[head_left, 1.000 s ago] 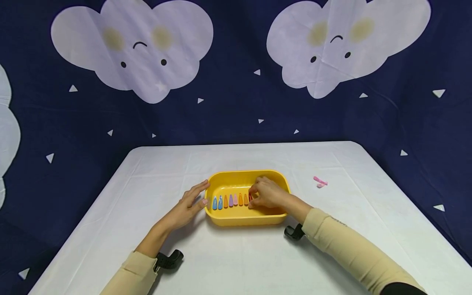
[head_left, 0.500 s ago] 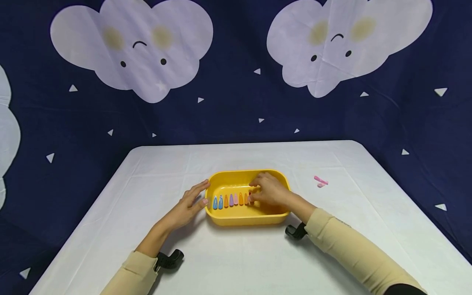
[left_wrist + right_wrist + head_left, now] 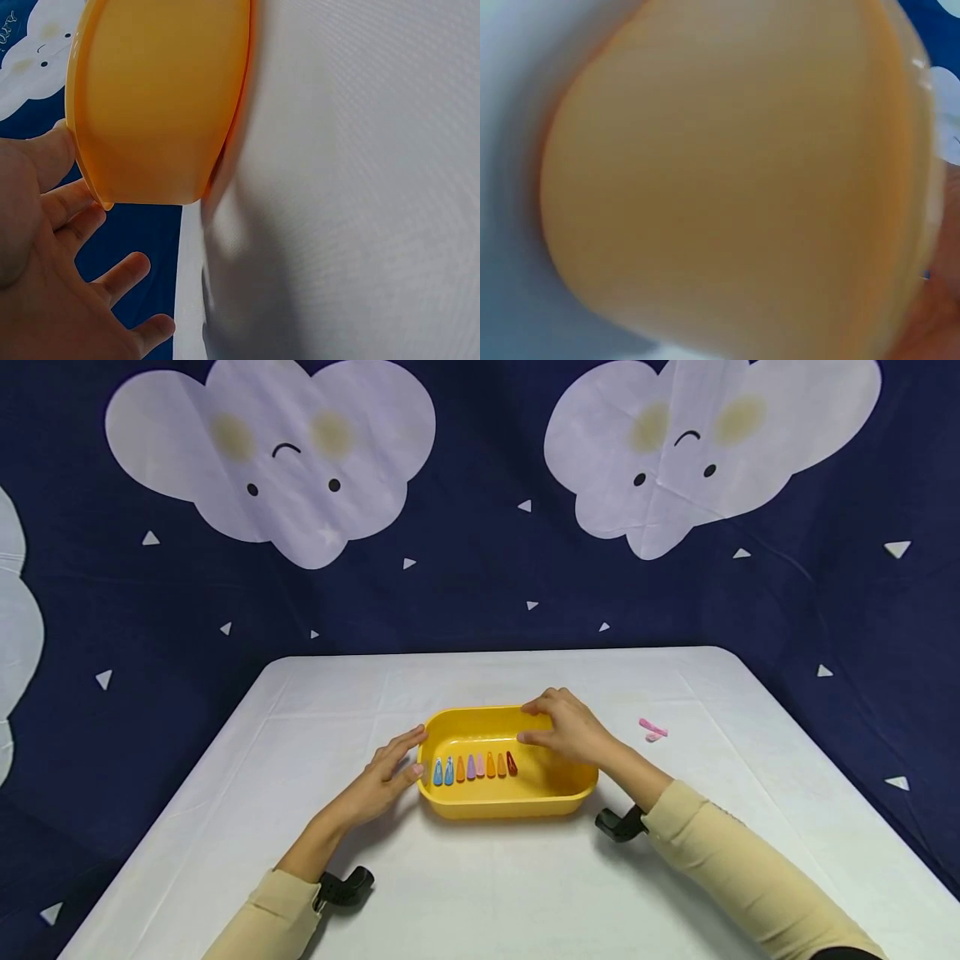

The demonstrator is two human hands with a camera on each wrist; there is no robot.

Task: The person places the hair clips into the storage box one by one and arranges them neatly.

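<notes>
A yellow plastic tub (image 3: 495, 808) stands on the white-covered table. Inside it a row of small snap hair clips runs from the left: two blue ones, an orange, a purple (image 3: 471, 767), a pink and two more orange. A dark red hair clip (image 3: 512, 763), slightly tilted, ends the row on the right. My left hand (image 3: 378, 785) rests against the tub's left rim, its fingers loosely extended; the left wrist view shows thumb and fingertips at that rim. Above the tub's right part is my right hand (image 3: 573, 727), fingers spread and holding nothing.
Pink hair clips (image 3: 652, 730) lie on the white tablecloth (image 3: 495, 885), to the right of the tub. Behind the table hangs a dark blue curtain (image 3: 480, 585) printed with clouds. Each wrist carries a black camera mount (image 3: 347, 888).
My right hand has let go of the red hair clip, leaving it at the row's right end, and has moved up and to the right. The left hand has stayed at the rim.
</notes>
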